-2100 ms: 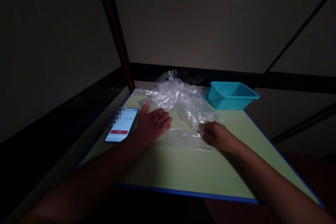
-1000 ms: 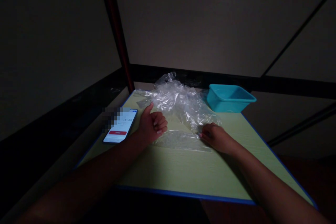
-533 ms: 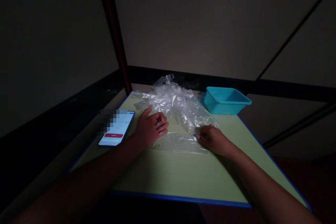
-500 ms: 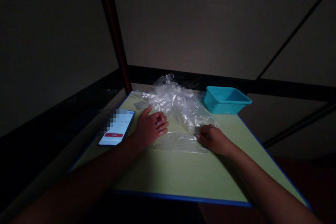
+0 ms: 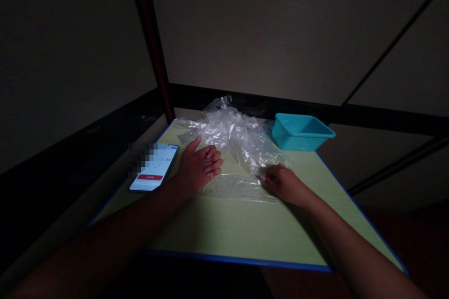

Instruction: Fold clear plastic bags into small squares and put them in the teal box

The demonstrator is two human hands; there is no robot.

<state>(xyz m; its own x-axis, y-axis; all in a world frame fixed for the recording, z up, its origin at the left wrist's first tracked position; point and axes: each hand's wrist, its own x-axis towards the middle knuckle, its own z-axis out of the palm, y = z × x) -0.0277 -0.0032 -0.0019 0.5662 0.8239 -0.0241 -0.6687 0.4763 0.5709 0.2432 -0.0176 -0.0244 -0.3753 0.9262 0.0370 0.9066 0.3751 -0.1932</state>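
Phone: screen up, lit, on the left of the tabletop. Digits on screen, end looks like "5:08", start not readable; top left part pixelated. Red button lower down, its label too small to read. No brand I can make out.

Clear plastic film: thin, shiny, crumpled into a high heap toward the back; nearest me a flatter strip with a straight edge, lying on the tabletop. See-through, green surface shows under it.

My left hand: just right of the phone, at the film's left side. Thumb up, fingers loosely curled, grip open, holds nothing. Can't tell if it touches the film.

My right hand: at the film's near right part, fingertips touching it, fingers curled in. Can't tell if the grip is closed on a fold, fingers hide it.

Turquoise basin: smooth, looks like plastic, rectangular, rolled rim, sides taper down. Upright at the back right corner, right beside the film. Inner walls visible, bottom hidden, so contents unknown.

Tabletop: pale yellow-green, faint wood grain, blue edging. Behind: dull wall panels, black band, dark reddish post. Dim light.
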